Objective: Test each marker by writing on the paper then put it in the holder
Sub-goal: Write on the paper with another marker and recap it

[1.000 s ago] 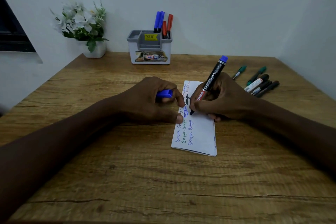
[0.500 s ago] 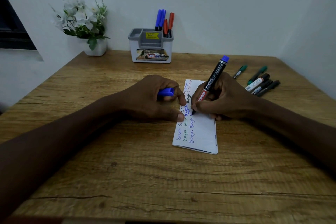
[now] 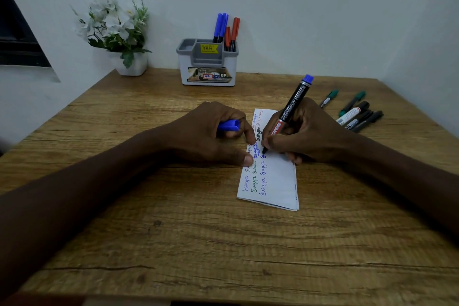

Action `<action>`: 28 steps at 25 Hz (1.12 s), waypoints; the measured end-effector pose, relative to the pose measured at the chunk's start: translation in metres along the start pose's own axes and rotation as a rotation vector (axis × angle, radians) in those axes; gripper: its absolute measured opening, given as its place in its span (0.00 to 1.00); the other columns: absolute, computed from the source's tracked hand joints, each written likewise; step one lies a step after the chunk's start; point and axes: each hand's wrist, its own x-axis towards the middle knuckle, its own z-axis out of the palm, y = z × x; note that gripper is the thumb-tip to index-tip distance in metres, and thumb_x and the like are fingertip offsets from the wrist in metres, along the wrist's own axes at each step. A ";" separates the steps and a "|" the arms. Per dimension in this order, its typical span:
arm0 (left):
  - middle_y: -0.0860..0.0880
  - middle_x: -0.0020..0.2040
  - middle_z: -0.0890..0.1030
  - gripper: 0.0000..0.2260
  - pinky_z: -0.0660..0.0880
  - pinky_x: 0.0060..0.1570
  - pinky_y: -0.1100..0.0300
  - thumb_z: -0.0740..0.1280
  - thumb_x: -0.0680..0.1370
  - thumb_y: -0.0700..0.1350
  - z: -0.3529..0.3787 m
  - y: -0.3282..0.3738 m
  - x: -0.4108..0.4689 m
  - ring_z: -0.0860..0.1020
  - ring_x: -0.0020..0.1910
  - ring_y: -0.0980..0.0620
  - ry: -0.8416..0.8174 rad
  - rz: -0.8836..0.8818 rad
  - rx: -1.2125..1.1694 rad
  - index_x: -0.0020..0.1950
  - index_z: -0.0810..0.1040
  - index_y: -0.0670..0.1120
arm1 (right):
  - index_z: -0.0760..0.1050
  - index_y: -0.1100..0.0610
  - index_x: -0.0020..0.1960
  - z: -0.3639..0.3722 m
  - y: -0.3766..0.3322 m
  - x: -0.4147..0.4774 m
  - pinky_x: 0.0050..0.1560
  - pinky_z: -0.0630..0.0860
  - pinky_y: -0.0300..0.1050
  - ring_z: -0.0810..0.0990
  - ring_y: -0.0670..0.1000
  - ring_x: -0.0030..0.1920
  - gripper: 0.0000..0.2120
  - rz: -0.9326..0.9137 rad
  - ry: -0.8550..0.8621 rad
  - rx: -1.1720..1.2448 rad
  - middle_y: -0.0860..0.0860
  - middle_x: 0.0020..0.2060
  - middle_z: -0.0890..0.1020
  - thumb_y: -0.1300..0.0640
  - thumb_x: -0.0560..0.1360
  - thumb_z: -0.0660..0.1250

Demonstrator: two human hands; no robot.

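Note:
A folded white paper [image 3: 275, 181] with several handwritten words lies on the wooden table [image 3: 198, 231]. My right hand [image 3: 305, 136] grips a black marker with a blue end [image 3: 294, 104], its tip touching the paper. My left hand [image 3: 213, 136] holds the blue cap [image 3: 228, 125] in curled fingers, with thumb and fingertip resting on the paper's left edge. The grey and white holder [image 3: 207, 62] stands at the back and contains blue markers [image 3: 220, 26] and red markers [image 3: 232, 32].
Several loose green and black markers [image 3: 355, 113] lie on the table to the right of my right hand. A white pot of white flowers [image 3: 116, 32] stands at the back left. Walls close in behind and on the right.
The marker tip has moved slightly down the paper, adding blue writing. My left hand stays in place with the cap.

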 end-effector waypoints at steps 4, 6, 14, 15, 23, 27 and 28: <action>0.53 0.44 0.85 0.17 0.80 0.48 0.47 0.82 0.69 0.54 0.000 0.001 -0.001 0.82 0.45 0.50 -0.007 0.021 -0.009 0.42 0.78 0.46 | 0.83 0.68 0.44 0.000 0.000 0.001 0.24 0.75 0.40 0.77 0.51 0.22 0.06 0.016 0.012 0.008 0.58 0.27 0.83 0.64 0.75 0.74; 0.54 0.42 0.84 0.19 0.79 0.47 0.49 0.81 0.69 0.53 -0.001 0.001 -0.001 0.81 0.43 0.49 -0.005 0.018 -0.003 0.46 0.80 0.42 | 0.83 0.68 0.43 0.001 -0.001 0.000 0.24 0.75 0.41 0.77 0.51 0.22 0.06 0.011 0.022 0.009 0.58 0.27 0.82 0.64 0.75 0.74; 0.50 0.50 0.86 0.20 0.79 0.52 0.40 0.81 0.67 0.59 -0.001 0.002 -0.003 0.82 0.48 0.46 -0.020 0.027 -0.001 0.39 0.74 0.49 | 0.83 0.68 0.43 0.001 -0.003 0.001 0.23 0.74 0.40 0.77 0.50 0.21 0.06 0.038 0.041 0.026 0.58 0.26 0.82 0.64 0.75 0.74; 0.49 0.50 0.86 0.20 0.78 0.52 0.39 0.80 0.66 0.61 -0.001 0.003 -0.003 0.82 0.48 0.45 -0.021 0.030 0.000 0.38 0.74 0.50 | 0.83 0.68 0.43 0.001 -0.003 0.001 0.23 0.74 0.39 0.77 0.50 0.21 0.06 0.045 0.041 0.028 0.58 0.26 0.82 0.64 0.75 0.73; 0.52 0.51 0.86 0.18 0.78 0.53 0.41 0.81 0.68 0.56 -0.002 0.002 -0.002 0.83 0.49 0.48 -0.034 0.033 -0.017 0.37 0.73 0.52 | 0.82 0.69 0.43 0.002 -0.005 0.001 0.23 0.76 0.39 0.78 0.50 0.22 0.07 0.091 0.075 0.031 0.58 0.27 0.83 0.64 0.75 0.74; 0.50 0.51 0.86 0.17 0.78 0.53 0.39 0.80 0.66 0.61 -0.001 0.003 -0.002 0.83 0.50 0.46 -0.028 0.023 -0.014 0.36 0.74 0.57 | 0.82 0.69 0.44 0.001 -0.003 0.001 0.23 0.75 0.39 0.78 0.50 0.22 0.07 0.117 0.091 0.026 0.58 0.27 0.83 0.64 0.75 0.74; 0.51 0.52 0.86 0.17 0.78 0.53 0.39 0.81 0.67 0.60 -0.001 0.002 -0.002 0.83 0.50 0.47 -0.026 0.018 -0.021 0.36 0.73 0.57 | 0.82 0.69 0.43 0.000 -0.003 0.001 0.23 0.75 0.39 0.78 0.50 0.22 0.07 0.123 0.088 0.027 0.58 0.27 0.82 0.65 0.75 0.74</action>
